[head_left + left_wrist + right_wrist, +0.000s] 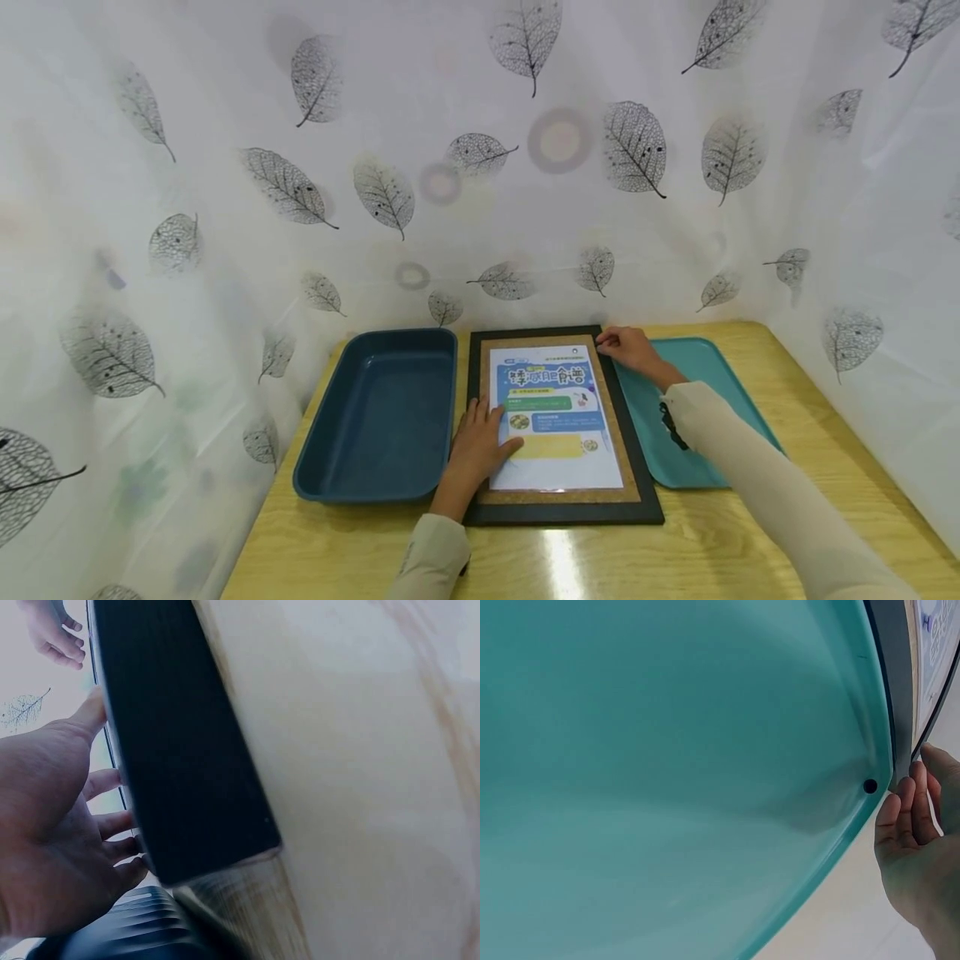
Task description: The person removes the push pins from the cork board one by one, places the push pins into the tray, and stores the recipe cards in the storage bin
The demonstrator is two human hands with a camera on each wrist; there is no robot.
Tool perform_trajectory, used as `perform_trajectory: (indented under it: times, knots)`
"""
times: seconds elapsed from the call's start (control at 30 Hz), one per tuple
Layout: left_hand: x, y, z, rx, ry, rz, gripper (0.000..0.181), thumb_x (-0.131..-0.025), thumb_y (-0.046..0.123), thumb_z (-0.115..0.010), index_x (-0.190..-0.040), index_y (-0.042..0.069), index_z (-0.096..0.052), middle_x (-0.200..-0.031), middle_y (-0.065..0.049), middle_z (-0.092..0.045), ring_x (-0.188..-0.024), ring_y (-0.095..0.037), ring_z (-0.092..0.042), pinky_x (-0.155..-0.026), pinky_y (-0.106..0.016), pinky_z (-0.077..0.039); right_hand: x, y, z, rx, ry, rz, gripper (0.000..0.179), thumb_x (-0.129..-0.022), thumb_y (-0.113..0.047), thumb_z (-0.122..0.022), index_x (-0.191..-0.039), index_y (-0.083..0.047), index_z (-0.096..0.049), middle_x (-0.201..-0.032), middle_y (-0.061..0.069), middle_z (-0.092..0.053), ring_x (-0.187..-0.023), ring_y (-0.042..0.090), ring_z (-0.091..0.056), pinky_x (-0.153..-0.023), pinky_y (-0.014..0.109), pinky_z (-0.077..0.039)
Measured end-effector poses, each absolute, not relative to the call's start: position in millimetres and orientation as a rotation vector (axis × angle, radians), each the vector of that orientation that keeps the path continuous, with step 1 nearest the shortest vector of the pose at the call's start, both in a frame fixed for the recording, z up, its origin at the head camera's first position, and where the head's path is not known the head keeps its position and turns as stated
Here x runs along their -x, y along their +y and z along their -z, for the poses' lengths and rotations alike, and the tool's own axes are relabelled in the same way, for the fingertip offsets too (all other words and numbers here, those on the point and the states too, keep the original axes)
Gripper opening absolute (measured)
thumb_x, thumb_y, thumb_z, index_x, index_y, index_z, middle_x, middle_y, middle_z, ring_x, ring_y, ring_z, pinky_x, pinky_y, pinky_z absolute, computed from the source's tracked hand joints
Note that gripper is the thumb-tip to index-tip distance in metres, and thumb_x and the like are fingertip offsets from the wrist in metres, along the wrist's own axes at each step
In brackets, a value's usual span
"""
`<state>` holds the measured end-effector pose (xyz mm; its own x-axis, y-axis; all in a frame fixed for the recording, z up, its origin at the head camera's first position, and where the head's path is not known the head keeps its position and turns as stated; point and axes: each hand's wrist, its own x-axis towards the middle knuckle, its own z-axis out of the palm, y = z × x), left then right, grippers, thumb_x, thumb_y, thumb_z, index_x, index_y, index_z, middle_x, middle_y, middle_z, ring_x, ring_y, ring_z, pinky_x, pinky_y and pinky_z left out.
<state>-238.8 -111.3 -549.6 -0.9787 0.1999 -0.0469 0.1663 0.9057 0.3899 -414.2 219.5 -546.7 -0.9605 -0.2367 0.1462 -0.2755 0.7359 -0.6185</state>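
A cork board (632,487) in a black frame lies on the table, with a printed sheet (558,475) in a clear cover on its face. My left hand (477,442) rests with spread fingers over the board's left side and the sheet's left edge; the left wrist view shows the frame's thick dark side (180,750) beside the palm. At the far right corner of the frame, my right hand (630,348) pinches the edge between thumb and bent fingers. The right wrist view has those fingertips (906,796) at the frame's corner, beside the tray's rim.
Left of the board stands a deep dark-blue bin (375,492). A flat teal tray (693,467) lies close against the board's right side, under my right forearm. A light wooden table (525,567) bears everything, and a leaf-print curtain (495,225) hangs behind and on both sides.
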Motion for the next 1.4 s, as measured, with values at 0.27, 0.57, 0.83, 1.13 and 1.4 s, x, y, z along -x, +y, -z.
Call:
perform_trajectory:
  times: [0.27,0.57,0.83,1.13,1.4]
  knots:
    - [241.3,-110.8,549.9,-0.294,2.996,-0.576,0.075,-0.097,0.051,-0.069,-0.156,0.009,-0.047,-0.168,-0.021,-0.026,-0.156,-0.043,-0.019,-0.125,-0.056,-0.022,415.1,213.8,545.4,-0.445,-2.878,-1.040,0.021,-0.098,-0.008,-0.070,-0.112,0.008,-0.071,-0.101,0.021,-0.072,-0.092,0.034,-0.068,-0.084,0.049,-0.057]
    - [243.1,-110.0,548.9,-0.296,2.995,-0.588,0.075,-0.096,0.051,-0.071,-0.155,0.010,-0.048,-0.168,-0.021,-0.026,-0.156,-0.043,-0.020,-0.125,-0.056,-0.022,421.6,210.5,550.3,-0.445,-2.905,-1.023,0.023,-0.098,-0.012,-0.071,-0.113,0.005,-0.072,-0.104,0.020,-0.072,-0.093,0.032,-0.068,-0.084,0.048,-0.057]
    - [241.5,-109.6,551.7,-0.277,2.986,-0.595,0.076,-0.096,0.052,-0.070,-0.156,0.011,-0.047,-0.169,-0.020,-0.026,-0.157,-0.042,-0.019,-0.125,-0.056,-0.021,420.0,204.8,552.2,-0.506,-2.916,-1.015,0.024,-0.097,-0.013,-0.072,-0.113,0.006,-0.073,-0.101,0.019,-0.073,-0.092,0.032,-0.068,-0.083,0.049,-0.056]
    - [241.0,-112.4,553.3,-0.289,2.998,-0.595,0.076,-0.096,0.051,-0.070,-0.155,0.010,-0.047,-0.168,-0.021,-0.027,-0.156,-0.043,-0.020,-0.125,-0.056,-0.023,416.9,192.0,553.0,-0.495,-2.949,-0.986,0.031,-0.098,-0.018,-0.073,-0.120,0.005,-0.073,-0.105,0.018,-0.074,-0.092,0.028,-0.069,-0.084,0.047,-0.056]
    - [240.2,-112.5,554.9,-0.279,2.990,-0.595,0.076,-0.096,0.052,-0.070,-0.156,0.011,-0.047,-0.168,-0.020,-0.026,-0.156,-0.042,-0.019,-0.125,-0.056,-0.022,421.6,185.0,559.3,-0.422,-2.990,-0.932,0.031,-0.099,-0.024,-0.073,-0.121,-0.001,-0.076,-0.104,0.013,-0.076,-0.089,0.024,-0.067,-0.084,0.043,-0.055]
